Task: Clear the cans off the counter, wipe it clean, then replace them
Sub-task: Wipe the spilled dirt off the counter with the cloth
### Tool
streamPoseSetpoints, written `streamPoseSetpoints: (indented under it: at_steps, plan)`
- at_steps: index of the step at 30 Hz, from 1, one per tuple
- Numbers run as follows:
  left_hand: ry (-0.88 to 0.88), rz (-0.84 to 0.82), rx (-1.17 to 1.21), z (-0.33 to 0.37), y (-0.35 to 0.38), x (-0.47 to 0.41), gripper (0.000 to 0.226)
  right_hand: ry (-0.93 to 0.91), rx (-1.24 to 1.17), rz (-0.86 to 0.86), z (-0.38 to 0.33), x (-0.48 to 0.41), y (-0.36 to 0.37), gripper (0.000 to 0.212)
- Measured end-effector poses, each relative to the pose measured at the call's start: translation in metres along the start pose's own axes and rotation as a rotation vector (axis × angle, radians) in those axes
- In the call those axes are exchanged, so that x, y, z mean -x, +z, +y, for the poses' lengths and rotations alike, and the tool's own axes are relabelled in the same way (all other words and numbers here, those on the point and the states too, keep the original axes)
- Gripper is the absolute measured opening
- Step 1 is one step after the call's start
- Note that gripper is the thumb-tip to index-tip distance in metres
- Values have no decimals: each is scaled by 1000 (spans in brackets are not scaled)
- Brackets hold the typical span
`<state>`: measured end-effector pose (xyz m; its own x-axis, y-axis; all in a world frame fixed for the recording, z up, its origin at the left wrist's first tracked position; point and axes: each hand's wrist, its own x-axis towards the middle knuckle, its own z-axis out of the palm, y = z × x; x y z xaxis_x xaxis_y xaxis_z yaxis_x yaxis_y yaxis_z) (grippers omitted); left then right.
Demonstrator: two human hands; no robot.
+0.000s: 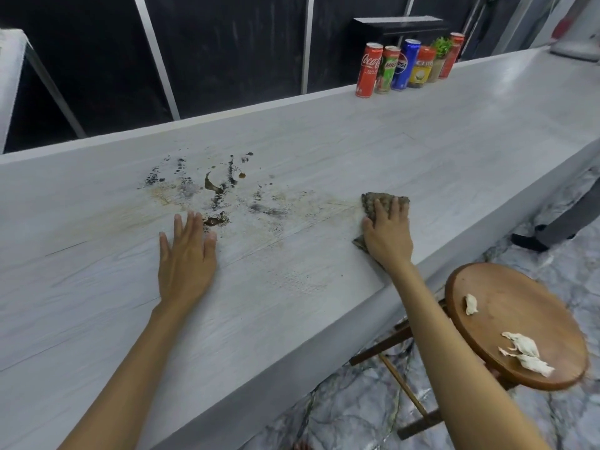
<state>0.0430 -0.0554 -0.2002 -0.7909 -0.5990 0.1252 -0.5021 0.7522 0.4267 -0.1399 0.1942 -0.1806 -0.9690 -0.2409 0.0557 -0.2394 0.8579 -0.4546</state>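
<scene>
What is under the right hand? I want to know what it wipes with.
A dark cloth lies flat on the counter under the right hand; its middle is covered.

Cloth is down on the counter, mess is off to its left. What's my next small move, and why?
Probably sweep the right hand and its cloth leftward across the stains. Dark specks and brown smears still cover the counter there, and the cans already stand well clear.

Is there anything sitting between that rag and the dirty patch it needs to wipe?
Nothing visible blocks it. The right hand presses the rag flat on the counter, and bare surface runs from it leftward to the dark stains. The left hand rests flat at the stains' near edge. The cans stand far off along the back edge.
</scene>
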Motion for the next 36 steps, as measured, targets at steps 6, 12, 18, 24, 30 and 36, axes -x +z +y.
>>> streamPoseSetpoints:
  at_steps: [6, 12, 18, 24, 30, 36]
  plan:
    - [-12, 1, 18, 1, -1, 0, 56, -114, -3, -24, -73, 12, 38, 51]
    - [-22, 13, 66, 0, 0, -2, 56, -258, -98, -53, -118, 23, 62, 55]
    - [-21, 53, 130, 0, -3, 0, 55, -247, -751, -315, -130, 12, 38, 46]
    - [-11, 68, 181, -1, -3, 0, 54, -172, -931, -181, -29, 1, -24, 49]
    - [-15, 63, 180, 0, -2, -2, 54, -104, -32, -114, 22, -4, -9, 51]
    - [-30, 60, 202, 0, -2, -2, 55, -196, 109, -64, -56, 8, 36, 52]
